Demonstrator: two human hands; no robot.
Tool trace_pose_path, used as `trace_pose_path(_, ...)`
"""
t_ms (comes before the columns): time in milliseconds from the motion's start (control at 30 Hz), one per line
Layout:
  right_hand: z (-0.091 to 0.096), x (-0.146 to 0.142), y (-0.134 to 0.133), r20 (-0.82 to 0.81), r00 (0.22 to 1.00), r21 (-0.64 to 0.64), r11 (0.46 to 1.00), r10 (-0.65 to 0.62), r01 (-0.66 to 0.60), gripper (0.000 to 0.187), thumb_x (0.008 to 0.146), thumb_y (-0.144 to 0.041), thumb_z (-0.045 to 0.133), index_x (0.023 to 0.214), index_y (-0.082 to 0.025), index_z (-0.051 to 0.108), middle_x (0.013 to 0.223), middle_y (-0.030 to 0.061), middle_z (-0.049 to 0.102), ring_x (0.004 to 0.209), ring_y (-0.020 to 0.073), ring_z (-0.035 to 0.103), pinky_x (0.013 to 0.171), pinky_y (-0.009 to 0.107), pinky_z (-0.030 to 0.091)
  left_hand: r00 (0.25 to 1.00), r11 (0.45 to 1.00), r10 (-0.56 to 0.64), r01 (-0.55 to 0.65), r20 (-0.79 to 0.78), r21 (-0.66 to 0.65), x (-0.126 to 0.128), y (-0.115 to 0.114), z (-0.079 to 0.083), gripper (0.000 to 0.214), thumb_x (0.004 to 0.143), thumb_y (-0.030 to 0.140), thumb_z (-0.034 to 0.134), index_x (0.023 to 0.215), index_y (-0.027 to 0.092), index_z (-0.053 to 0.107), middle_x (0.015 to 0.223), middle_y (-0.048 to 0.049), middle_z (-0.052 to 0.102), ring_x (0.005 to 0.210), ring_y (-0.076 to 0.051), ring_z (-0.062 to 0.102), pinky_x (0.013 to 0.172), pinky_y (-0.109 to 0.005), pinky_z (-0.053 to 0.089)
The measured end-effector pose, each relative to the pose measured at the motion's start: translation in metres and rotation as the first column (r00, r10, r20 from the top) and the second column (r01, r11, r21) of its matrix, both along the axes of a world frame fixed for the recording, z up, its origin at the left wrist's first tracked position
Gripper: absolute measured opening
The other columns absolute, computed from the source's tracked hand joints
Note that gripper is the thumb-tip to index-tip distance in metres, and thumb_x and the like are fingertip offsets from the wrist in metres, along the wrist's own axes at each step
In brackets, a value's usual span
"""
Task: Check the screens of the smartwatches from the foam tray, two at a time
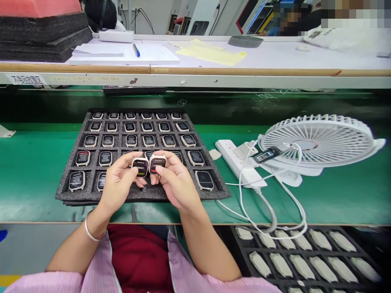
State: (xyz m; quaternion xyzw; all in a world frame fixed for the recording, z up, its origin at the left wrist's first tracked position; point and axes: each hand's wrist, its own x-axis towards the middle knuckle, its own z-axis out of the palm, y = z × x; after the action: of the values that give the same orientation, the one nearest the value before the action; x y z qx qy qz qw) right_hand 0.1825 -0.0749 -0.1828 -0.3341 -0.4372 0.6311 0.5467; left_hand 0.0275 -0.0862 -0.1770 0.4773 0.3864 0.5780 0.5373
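Over the near part of a grey foam tray [94,195], my left hand [117,181] is closed on a smartwatch body [140,165] without a strap. A green bar lights the bottom of its screen, and my thumb touches that edge. My right hand [177,179] grips a second smartwatch body [158,162], whose screen shows a red bar under my thumb. The two watches are side by side, faces up toward me. Rows of similar watches with lit text sit in the tray's compartments, among them one with a reddish screen top [83,158]. My hands hide several compartments.
Right of the tray lie a white power strip [241,165], looping white cables [241,199] and a white fan [317,140]. A lower black tray [244,260] holds pale watch-shaped pieces. Above, a shelf [269,61] carries papers, a pen [136,50] and black foam blocks [42,36].
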Motion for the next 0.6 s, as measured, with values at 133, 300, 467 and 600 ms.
trace_pose_path(133,-0.001,0.0,0.0,-0.001,1.0,0.01,1.0,0.006,-0.006,0.029,0.083,-0.029,0.071,0.109,-0.024,0.058,0.079,-0.0047,0.058,0.056,0.0092,0.055,0.056,0.027,0.042,0.998,0.999,0.035,-0.034,-0.06,0.009,0.001,0.001,0.0,0.033,0.083,0.023,0.069,0.115,0.016,0.066,0.095,-0.0027,0.071,0.053,-0.009,0.068,0.049,-0.02,0.058)
trace_pose_path(300,0.0,0.0,0.0,0.01,1.0,0.0,1.0,0.006,-0.006,0.036,0.077,-0.02,0.072,0.111,-0.024,0.058,0.083,-0.0048,0.059,0.059,0.0088,0.058,0.058,0.026,0.043,0.999,0.999,0.019,-0.018,-0.051,0.034,0.001,0.0,-0.002,0.035,0.084,0.022,0.066,0.12,0.017,0.065,0.097,-0.0025,0.071,0.056,-0.009,0.069,0.052,-0.021,0.059)
trace_pose_path(467,-0.001,0.0,0.001,0.013,1.0,-0.009,1.0,-0.003,0.003,0.04,0.074,-0.015,0.069,0.111,-0.025,0.058,0.084,-0.0052,0.061,0.059,0.0085,0.058,0.058,0.025,0.044,0.998,0.999,0.025,-0.023,-0.062,0.03,0.0,0.004,-0.004,0.042,0.083,0.02,0.066,0.124,0.018,0.064,0.098,-0.0035,0.07,0.057,-0.009,0.068,0.054,-0.022,0.059)
trace_pose_path(600,-0.001,0.0,0.0,-0.007,1.0,-0.004,1.0,0.001,-0.001,0.04,0.076,-0.016,0.07,0.114,-0.025,0.059,0.089,-0.0031,0.065,0.062,0.0101,0.061,0.061,0.026,0.048,1.0,1.0,0.002,-0.002,-0.001,0.025,0.003,-0.006,0.008,0.049,0.078,0.015,0.073,0.126,0.022,0.064,0.099,-0.0032,0.07,0.066,-0.009,0.067,0.06,-0.02,0.057)
